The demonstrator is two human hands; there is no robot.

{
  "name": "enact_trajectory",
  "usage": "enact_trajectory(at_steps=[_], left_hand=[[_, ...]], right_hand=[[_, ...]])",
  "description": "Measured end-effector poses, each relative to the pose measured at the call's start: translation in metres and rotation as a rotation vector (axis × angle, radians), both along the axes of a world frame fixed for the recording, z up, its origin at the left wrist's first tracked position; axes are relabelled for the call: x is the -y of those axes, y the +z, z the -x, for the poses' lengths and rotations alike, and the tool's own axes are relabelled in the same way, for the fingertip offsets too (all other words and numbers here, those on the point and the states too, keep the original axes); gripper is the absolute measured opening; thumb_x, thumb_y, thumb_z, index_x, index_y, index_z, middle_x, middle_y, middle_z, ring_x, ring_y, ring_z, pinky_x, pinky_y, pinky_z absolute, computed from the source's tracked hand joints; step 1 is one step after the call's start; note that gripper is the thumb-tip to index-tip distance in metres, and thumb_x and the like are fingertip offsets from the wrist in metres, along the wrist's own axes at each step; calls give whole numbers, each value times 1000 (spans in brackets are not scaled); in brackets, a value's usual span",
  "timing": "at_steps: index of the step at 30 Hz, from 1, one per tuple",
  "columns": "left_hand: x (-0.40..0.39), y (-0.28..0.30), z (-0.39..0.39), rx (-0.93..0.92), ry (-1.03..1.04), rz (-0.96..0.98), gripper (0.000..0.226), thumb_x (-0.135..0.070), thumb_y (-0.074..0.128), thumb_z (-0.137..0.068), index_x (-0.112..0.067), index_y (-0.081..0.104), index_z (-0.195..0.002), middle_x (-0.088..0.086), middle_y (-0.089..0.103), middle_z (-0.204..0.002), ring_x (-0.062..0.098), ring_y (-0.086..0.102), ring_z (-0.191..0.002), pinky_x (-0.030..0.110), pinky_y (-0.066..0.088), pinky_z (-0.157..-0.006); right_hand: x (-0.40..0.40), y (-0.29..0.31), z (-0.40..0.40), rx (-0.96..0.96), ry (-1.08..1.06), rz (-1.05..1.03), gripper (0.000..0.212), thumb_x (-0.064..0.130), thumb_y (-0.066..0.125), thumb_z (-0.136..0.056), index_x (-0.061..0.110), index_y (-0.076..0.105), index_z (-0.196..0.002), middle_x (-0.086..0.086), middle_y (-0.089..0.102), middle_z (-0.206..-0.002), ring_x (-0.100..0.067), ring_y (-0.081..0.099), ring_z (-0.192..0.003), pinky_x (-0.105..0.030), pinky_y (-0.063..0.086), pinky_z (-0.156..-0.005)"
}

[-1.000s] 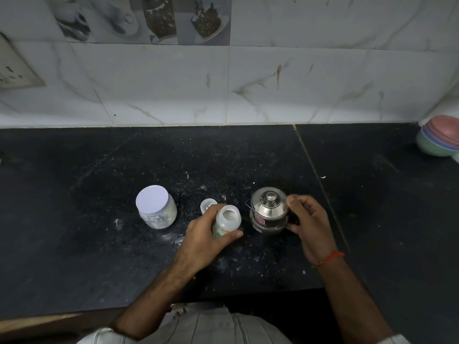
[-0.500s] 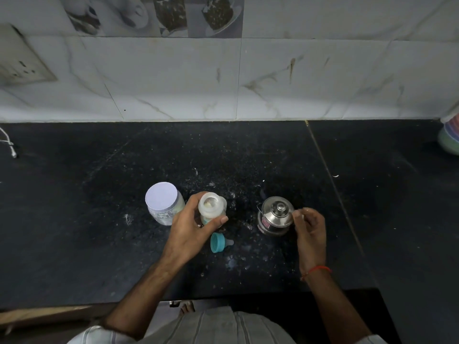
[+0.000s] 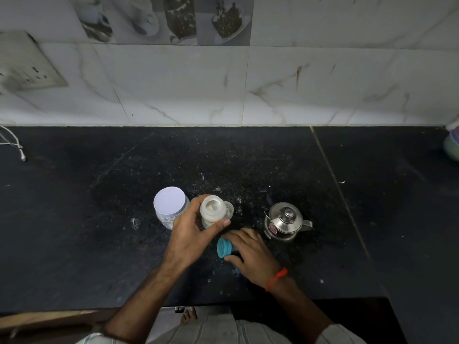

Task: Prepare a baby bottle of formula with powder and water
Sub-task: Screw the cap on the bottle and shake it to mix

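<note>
Left hand point(image 3: 191, 234) grips the open baby bottle point(image 3: 213, 211) — powder jar point(image 3: 170, 207) left of it, steel kettle point(image 3: 285, 222) right. Right hand point(image 3: 250, 254) pinches the teal nipple cap point(image 3: 223, 247) on the desk point(image 3: 99, 219) below the bottle.

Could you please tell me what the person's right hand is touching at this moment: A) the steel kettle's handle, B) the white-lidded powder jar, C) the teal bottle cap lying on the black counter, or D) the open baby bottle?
C: the right hand has its fingers on the teal ribbed plastic bottle cap on the black stone counter, while the left hand holds the bottle.
</note>
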State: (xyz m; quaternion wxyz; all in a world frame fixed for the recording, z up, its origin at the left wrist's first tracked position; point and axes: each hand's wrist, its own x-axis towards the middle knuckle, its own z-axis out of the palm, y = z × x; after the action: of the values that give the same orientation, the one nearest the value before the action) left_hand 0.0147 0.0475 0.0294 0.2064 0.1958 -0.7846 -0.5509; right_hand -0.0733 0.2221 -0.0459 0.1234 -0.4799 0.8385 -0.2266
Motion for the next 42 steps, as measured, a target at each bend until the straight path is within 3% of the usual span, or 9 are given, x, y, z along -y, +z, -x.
enact_trajectory(at_steps=[4, 11, 17, 23, 30, 33, 35, 38, 42], left_hand=[[4, -3, -3, 14, -2, 19, 54, -43, 88, -73, -44, 61, -120, -19, 72, -116, 3, 69, -111, 26, 59, -90], [4, 1, 2, 55, -66, 101, 56, -51, 84, -73, -42, 60, -123, -34, 65, -117, -7, 62, -114, 11, 51, -90], [-7, 2, 13, 76, -218, 162, 64, -47, 88, -78, -28, 62, -134, -19, 69, -122, 1, 66, -112, 29, 57, -94], [-19, 9, 21, 73, -290, 199, 70, -60, 83, -77, -32, 60, -137, -18, 68, -126, 6, 65, -115, 36, 56, -97], [-22, 20, 21, 46, -322, 161, 66, -60, 83, -75, -35, 64, -133, -19, 70, -122, 6, 67, -113, 32, 57, -95], [-25, 24, 24, 36, -341, 132, 69, -61, 82, -75, -32, 65, -135, -17, 71, -124, 7, 68, -114, 35, 59, -96], [-27, 27, 26, 23, -350, 129, 68, -56, 85, -77, -30, 65, -136, -17, 71, -125, 7, 68, -116, 31, 58, -97], [-26, 29, 27, 21, -342, 124, 66, -46, 87, -79, -29, 62, -138, -18, 70, -126, 1, 65, -118, 19, 54, -97], [-24, 31, 26, 25, -323, 114, 67, -51, 84, -79, -31, 61, -138, -19, 70, -128, -5, 63, -119, 11, 50, -96]], right_hand=[[1, 9, 1, 194, -110, 195, 48, 32, 73, -89, 25, 57, -134, 8, 59, -132, -8, 53, -123, -37, 47, -106], [-9, 92, 27, 592, -311, 704, 53, 1, 77, -88, 28, 63, -131, 3, 51, -138, -12, 60, -128, -28, 55, -101], [-20, 147, 48, 204, 30, 369, 50, 11, 75, -91, 23, 59, -136, 6, 54, -138, -9, 53, -131, -20, 49, -103], [-23, 157, 54, 163, 87, 201, 47, 14, 74, -90, 22, 61, -135, 10, 54, -135, -5, 52, -128, -25, 45, -109], [-26, 167, 55, 130, -66, 186, 45, 52, 79, -79, 20, 69, -109, 9, 67, -105, -6, 66, -96, -29, 57, -82], [-21, 165, 43, -169, -319, 143, 69, 92, 54, -69, 23, 57, -74, 9, 63, -64, -8, 61, -59, -31, 51, -55], [-20, 162, 39, -325, -432, 135, 85, 101, 27, -70, 22, 56, -64, 7, 60, -55, -10, 58, -53, -27, 44, -53], [-25, 163, 41, 59, -473, 398, 76, 91, 30, -83, 25, 66, -81, 7, 69, -73, -9, 67, -71, -34, 55, -66], [-29, 164, 34, 641, -362, 611, 59, 61, 46, -95, 28, 55, -142, 4, 73, -127, -13, 68, -120, -42, 54, -100]])
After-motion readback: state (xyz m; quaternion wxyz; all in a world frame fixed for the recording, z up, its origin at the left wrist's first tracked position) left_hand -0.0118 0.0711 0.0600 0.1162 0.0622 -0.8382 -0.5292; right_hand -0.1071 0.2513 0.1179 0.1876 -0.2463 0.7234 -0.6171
